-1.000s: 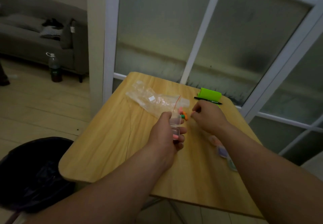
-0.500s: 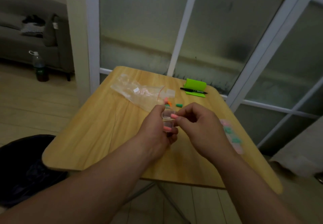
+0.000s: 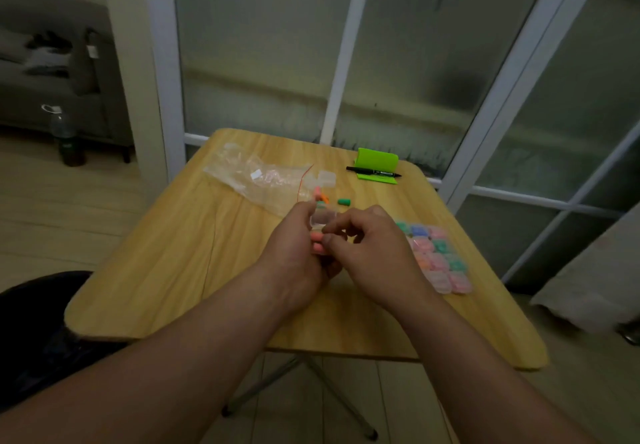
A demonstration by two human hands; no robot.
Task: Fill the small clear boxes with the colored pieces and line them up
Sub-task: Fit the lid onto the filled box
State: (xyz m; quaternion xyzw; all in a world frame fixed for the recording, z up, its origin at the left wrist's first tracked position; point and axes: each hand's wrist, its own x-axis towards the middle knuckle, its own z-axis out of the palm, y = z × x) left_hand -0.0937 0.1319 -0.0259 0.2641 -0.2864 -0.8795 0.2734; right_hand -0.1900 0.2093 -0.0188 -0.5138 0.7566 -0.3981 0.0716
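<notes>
My left hand (image 3: 298, 249) grips a small clear box (image 3: 323, 219) above the middle of the wooden table (image 3: 166, 270); pink pieces (image 3: 317, 241) show inside it. My right hand (image 3: 370, 253) meets it from the right, its thumb and fingers curled at the box's side and pinching near the pink pieces. Loose pieces lie just beyond: a green one (image 3: 344, 202) and pink and orange ones (image 3: 320, 195). A block of filled clear boxes (image 3: 436, 256) sits in rows on the table's right.
A crumpled clear zip bag (image 3: 256, 178) and an empty clear box (image 3: 326, 177) lie at the table's far side. A green holder with a black pen (image 3: 375, 170) stands at the back. A black bin (image 3: 31, 336) is left of the table.
A second ago my right hand was at the loose pieces; it carried a pink piece to the box my left hand holds and now works at the box. The camera turned right.
</notes>
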